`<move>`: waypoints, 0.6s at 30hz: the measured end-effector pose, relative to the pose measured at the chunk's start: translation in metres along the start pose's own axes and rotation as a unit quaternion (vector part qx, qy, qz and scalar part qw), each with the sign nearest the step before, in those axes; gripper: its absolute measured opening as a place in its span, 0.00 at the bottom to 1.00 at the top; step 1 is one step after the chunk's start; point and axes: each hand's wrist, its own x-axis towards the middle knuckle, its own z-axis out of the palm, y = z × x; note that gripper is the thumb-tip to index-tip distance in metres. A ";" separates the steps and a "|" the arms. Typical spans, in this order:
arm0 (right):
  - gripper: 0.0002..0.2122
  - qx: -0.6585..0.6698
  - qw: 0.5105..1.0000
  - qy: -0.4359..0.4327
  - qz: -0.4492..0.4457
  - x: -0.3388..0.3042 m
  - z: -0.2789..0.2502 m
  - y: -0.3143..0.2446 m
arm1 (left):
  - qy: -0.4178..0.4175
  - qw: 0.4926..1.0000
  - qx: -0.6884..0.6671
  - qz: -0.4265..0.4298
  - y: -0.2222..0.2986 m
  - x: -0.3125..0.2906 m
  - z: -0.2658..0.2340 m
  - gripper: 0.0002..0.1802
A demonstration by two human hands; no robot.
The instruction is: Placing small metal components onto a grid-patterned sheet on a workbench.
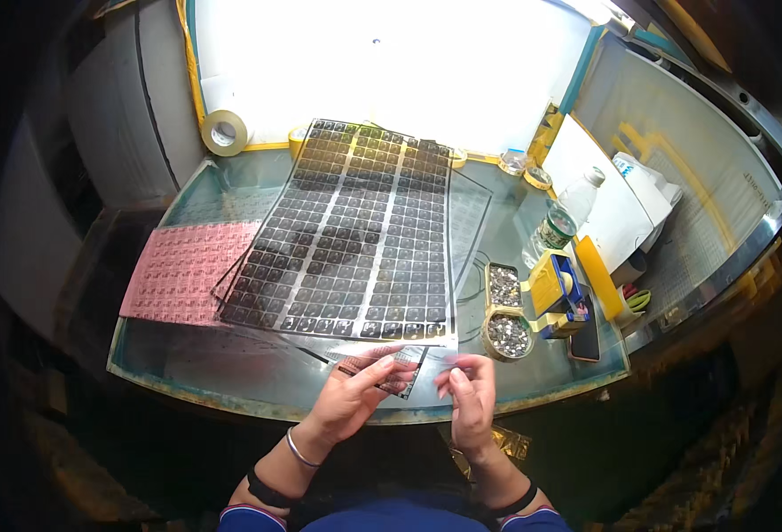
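Writing, left to right. Pink sheet (187, 270), beyond and left of the left hand (355, 395): rows of dark print, too small to read. Tape roll (212, 133), farther off on that side: marks in its core, illegible. Clear bottle (577, 197), beyond and right of the right hand (469, 403): green label, lettering unresolved. Side panel (697, 173), far right: small blurred handwriting.

Surface and room. Glassy, greenish counter (542, 377) with worn rim, extending beyond both hands. Dark grid sheet (351, 235) straight beyond the hands, overlapping the pink sheet's right part. Bright white panel (382, 75) at the back. Near the right hand, on its right: square tub (488, 288) and round tub (506, 358) of black-and-white chips, then a yellow-and-blue dispenser (548, 282).

Hands. Left: partly closed, clear strip (402, 388) with dark edging between thumb and fingers, at the counter's near edge. Right: curled just beside it, thumb near fingertips; cannot tell whether it grips anything.
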 end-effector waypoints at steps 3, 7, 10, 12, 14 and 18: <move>0.12 0.021 0.986 -0.104 0.126 0.006 -0.002 -0.013 | 0.012 1.000 -0.007 0.013 0.001 0.002 0.006 0.14; 0.11 -0.098 0.967 -0.183 0.148 0.012 0.014 -0.017 | 0.009 0.999 -0.009 0.031 -0.001 0.000 0.008 0.13; 0.13 -0.086 0.972 -0.163 0.149 0.012 0.018 -0.009 | 0.012 1.000 -0.012 0.025 0.003 -0.004 0.014 0.11; 0.14 -0.115 0.969 -0.156 0.151 0.011 0.017 -0.009 | 0.012 1.000 -0.007 0.023 0.000 -0.001 0.006 0.10; 0.14 -0.175 0.967 -0.149 0.106 0.010 0.015 -0.005 | 0.013 0.999 0.004 0.033 -0.003 0.001 0.006 0.10; 0.16 -0.197 0.969 -0.140 0.055 0.009 0.021 -0.004 | 0.037 0.998 -0.023 0.035 -0.004 0.002 0.005 0.10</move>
